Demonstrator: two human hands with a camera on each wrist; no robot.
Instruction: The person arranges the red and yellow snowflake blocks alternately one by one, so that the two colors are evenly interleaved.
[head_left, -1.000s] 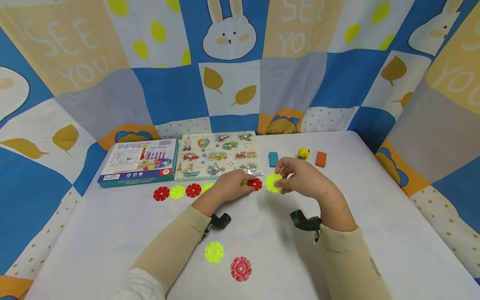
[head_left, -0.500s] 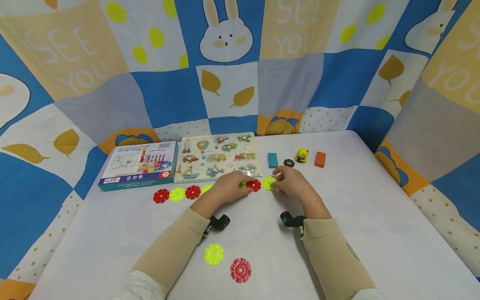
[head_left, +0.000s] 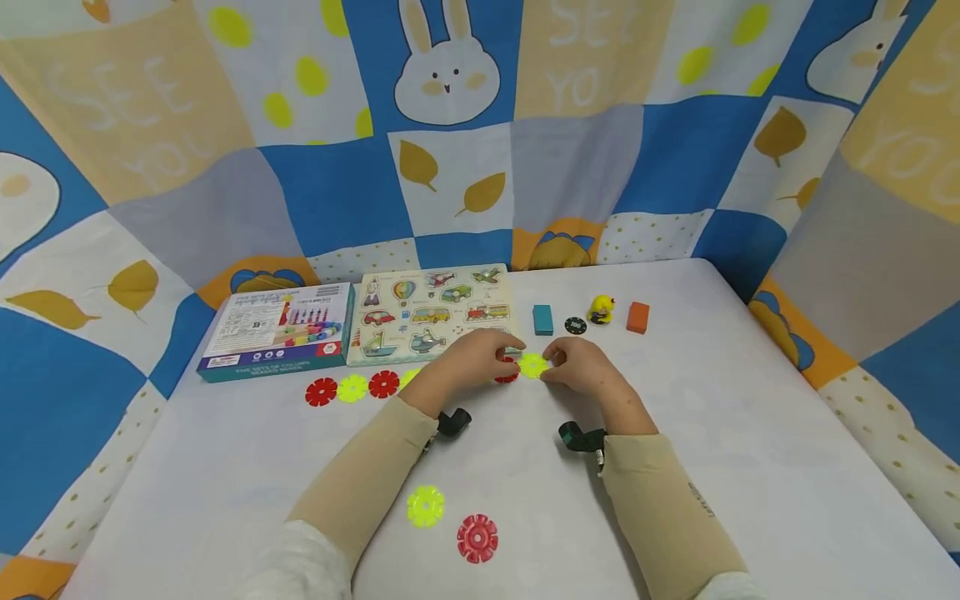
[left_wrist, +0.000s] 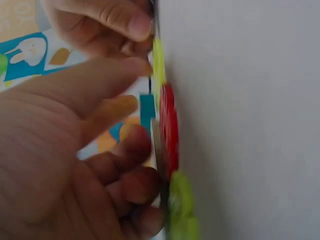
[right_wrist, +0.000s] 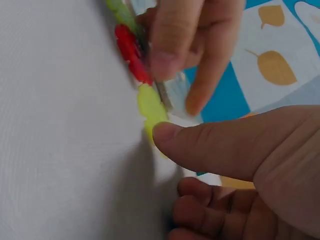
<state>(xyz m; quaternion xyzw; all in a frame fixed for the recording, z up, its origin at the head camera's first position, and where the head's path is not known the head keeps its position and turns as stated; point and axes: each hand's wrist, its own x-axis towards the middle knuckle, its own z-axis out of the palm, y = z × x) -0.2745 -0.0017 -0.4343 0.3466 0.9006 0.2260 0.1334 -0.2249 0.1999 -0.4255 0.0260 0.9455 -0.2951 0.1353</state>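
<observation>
A yellow flower-shaped plastic disc [head_left: 533, 365] lies at the right end of a row of alternating red and yellow discs. My right hand [head_left: 588, 371] holds its right edge, thumb on the near side; the right wrist view shows the thumb against the yellow disc [right_wrist: 151, 107]. My left hand [head_left: 476, 362] hovers over the row with thumb and forefinger apart, reaching toward that disc's left side. Beneath its fingers a red disc [head_left: 507, 372] is partly covered. In the left wrist view the red disc [left_wrist: 169, 130] sits between two yellow ones. Part of the row is hidden by my left hand.
Behind the row lie a boxed bead set [head_left: 277, 329] and a vehicle puzzle board [head_left: 397, 302]. A blue block [head_left: 543, 320], black chip [head_left: 575, 326], toy duck [head_left: 602, 309] and orange block [head_left: 637, 317] stand right. Nearer are loose yellow [head_left: 426, 507] and red [head_left: 477, 538] discs.
My right hand has brought the yellow disc down and left to the row's end. My left hand has left the red disc's left side and shifted right over it.
</observation>
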